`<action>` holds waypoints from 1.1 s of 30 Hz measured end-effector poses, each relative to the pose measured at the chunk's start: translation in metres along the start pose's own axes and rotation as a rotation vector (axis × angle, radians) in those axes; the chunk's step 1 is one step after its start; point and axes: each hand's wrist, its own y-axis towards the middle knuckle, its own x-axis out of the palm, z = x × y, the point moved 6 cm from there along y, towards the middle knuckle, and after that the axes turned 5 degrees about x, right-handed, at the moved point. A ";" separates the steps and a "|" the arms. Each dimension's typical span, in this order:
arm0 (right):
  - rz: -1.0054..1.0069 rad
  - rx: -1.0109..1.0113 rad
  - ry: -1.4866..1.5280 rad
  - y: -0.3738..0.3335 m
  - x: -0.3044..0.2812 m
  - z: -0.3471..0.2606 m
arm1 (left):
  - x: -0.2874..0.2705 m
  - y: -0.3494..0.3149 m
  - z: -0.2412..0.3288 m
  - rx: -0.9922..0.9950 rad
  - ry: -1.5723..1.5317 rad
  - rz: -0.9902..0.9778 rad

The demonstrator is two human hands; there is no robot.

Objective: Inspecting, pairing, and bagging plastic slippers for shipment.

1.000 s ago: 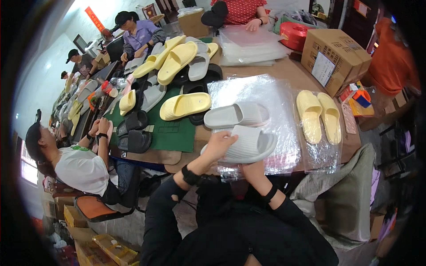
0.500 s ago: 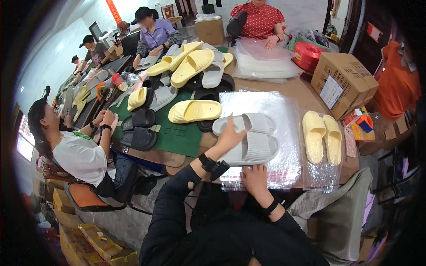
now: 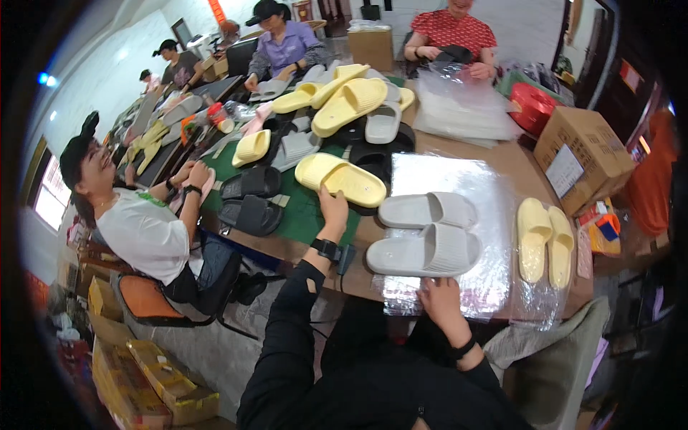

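Note:
My left hand (image 3: pixel 332 209) grips the near edge of a yellow slide slipper (image 3: pixel 340 179), which lies over dark slippers at the edge of the pile. To its right, a pair of grey slide slippers, the far one (image 3: pixel 428 211) and the near one (image 3: pixel 423 250), lies on a stack of clear plastic bags (image 3: pixel 493 236). My right hand (image 3: pixel 443 304) rests on the near edge of the bags, fingers stretched out, just below the near grey slipper. It holds nothing that I can see. A yellow pair (image 3: pixel 534 240) in a clear bag lies farther right.
A heap of yellow, grey and black slippers (image 3: pixel 351 106) covers the green mat (image 3: pixel 292 228). At right stand a cardboard box (image 3: pixel 584 154) and a red roll (image 3: pixel 534 110). Co-workers sit left and across; one handles a black item near more bags (image 3: pixel 459 111). A chair (image 3: pixel 548 362) stands close by.
My left hand has left the grey slippers and moved left onto the yellow slipper, now turned slightly. My right hand stays at the bags' near edge. The view has shifted.

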 end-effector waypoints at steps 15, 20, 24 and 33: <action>-0.402 0.083 1.232 0.075 -0.083 -0.064 | -0.005 -0.086 0.100 -0.062 -0.698 -0.651; -0.307 0.256 1.411 0.104 -0.078 -0.081 | -0.040 -0.050 0.105 0.296 -0.418 -0.625; -0.252 0.310 1.384 0.103 -0.093 -0.061 | -0.080 0.075 0.059 0.205 -0.288 -0.226; -0.164 0.536 1.336 0.059 -0.111 -0.026 | -0.163 0.267 -0.058 -0.295 0.696 0.152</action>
